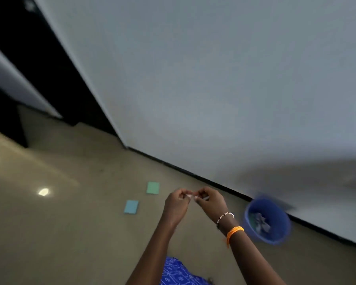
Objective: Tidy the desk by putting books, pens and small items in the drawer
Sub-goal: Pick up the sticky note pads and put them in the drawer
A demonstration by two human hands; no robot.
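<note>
Above the floor near a wall, a person's left hand [176, 200] and right hand [211, 199] each take a pinching grip on a small pale item [193, 197], apparently a pen being capped; its long axis seems to run left to right, tip direction unclear. Stowing it next requires the drawer, which is out of view

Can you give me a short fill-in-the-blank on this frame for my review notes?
1. Both hands, left hand and right hand, pinch one small ____ item between them.
2. The bucket by the wall is ____ in colour.
3. The orange band sits on the ____ wrist.
4. The green pad lies ____ from the person than the blue pad.

Missing words: white; blue; right; farther
</note>
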